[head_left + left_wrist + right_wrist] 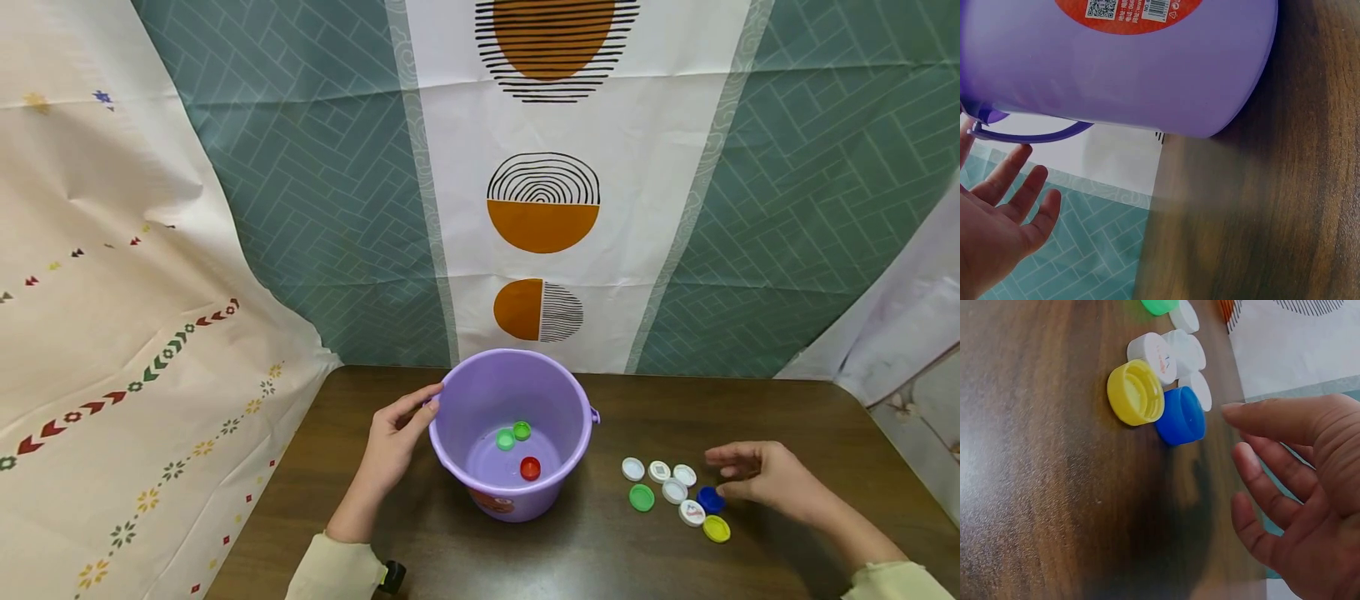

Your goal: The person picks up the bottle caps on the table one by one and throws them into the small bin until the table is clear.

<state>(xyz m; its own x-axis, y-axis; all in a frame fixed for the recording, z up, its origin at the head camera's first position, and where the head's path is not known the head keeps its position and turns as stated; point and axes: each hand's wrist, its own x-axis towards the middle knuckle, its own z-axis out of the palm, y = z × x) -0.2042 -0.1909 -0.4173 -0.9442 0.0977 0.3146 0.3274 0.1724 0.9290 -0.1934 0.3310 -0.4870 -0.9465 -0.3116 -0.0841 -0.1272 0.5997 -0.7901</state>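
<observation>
A purple bucket stands upright on the table, with two green caps and a red cap on its bottom. My left hand holds the bucket's left rim beside the handle joint, thumb and index finger at the edge. The other fingers spread loosely near the bucket handle in the left wrist view. Over on the right, my right hand hovers with relaxed fingers beside a blue cap, nothing in its grasp. Next to the blue cap are a yellow cap and several white caps.
A lone green cap lies at the left of the cap group, on the brown wooden table. Behind the table hangs a patterned green and white cloth. Cream cloth drapes along the left side.
</observation>
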